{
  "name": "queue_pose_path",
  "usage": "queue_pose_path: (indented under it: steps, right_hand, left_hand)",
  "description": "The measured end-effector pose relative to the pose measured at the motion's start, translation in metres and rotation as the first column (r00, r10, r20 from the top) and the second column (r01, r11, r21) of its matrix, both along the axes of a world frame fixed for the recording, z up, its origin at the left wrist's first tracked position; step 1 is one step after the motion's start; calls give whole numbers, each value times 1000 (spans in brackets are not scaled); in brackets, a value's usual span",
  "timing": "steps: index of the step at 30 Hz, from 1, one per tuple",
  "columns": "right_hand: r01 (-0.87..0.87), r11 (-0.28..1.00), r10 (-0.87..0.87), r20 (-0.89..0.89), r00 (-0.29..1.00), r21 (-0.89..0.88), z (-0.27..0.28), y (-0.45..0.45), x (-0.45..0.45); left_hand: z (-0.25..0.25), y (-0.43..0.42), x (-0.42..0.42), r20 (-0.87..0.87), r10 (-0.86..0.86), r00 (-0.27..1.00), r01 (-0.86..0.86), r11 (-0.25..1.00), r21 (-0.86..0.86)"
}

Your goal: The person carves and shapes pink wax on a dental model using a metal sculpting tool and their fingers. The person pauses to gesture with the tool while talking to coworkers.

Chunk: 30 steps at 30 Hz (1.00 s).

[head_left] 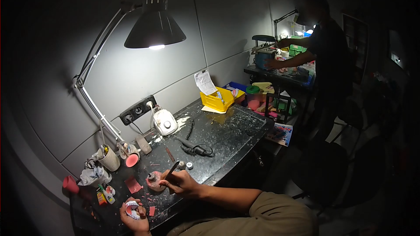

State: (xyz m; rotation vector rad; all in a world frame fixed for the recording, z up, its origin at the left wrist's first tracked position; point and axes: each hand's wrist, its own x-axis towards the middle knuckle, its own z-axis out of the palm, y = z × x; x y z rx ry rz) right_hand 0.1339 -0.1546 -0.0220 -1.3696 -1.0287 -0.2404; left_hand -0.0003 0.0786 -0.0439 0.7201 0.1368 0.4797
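Observation:
My left hand (134, 219) is at the bottom of the view, its fingers wrapped round a dental model (131, 210) with white teeth and a pink base. Up and to the right, my right hand (181, 184) pinches a thin dark tool (173, 170) that points up and away. Just left of the right fingers stands a small glass burner or bottle (154, 180) with pinkish contents. A square pink wax sheet (133, 185) lies on the dark bench between the hands and the back, and a smaller pink piece (152, 211) is beside the left hand.
A desk lamp (155, 28) hangs over the bench (236, 124). Farther back are a white control box (165, 122), a black corded handpiece (199, 149) and a yellow bin (216, 101). A woven cup (110, 161) stands left. Another person (330, 57) works at a far table.

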Motion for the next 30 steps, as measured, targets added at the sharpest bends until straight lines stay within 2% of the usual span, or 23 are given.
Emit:
queue_pose_path:
  steps: [2, 9, 11, 21, 23, 26, 30]
  right_hand:
    - [28, 1000, -29, 94, 995, 8, -1, 0, 3]
    - [-5, 999, 3, 71, 997, 36, 1, 2, 1]
    - [40, 998, -45, 110, 993, 41, 3, 2, 0]
    - [47, 998, -52, 129, 990, 46, -1, 4, 4]
    - [52, 998, -50, 73, 996, -36, 0, 1, 2]
    - [29, 999, -31, 95, 995, 20, 2, 1, 1]
    - [42, 999, -41, 92, 995, -10, 0, 1, 1]
  left_hand:
    - [0, 0, 0, 1, 1, 1000, -1, 1000, -4]
    - [2, -2, -1, 9, -14, 1000, 14, 1000, 27]
    - [3, -1, -1, 4, -13, 1000, 13, 1000, 27]
    - [-1, 2, 1, 21, -33, 999, 32, 999, 17]
    - [0, 1, 0, 28, -43, 999, 43, 999, 20]
    - [1, -2, 1, 21, -23, 1000, 23, 1000, 19]
    - [2, -2, 0, 36, -41, 998, 39, 998, 43]
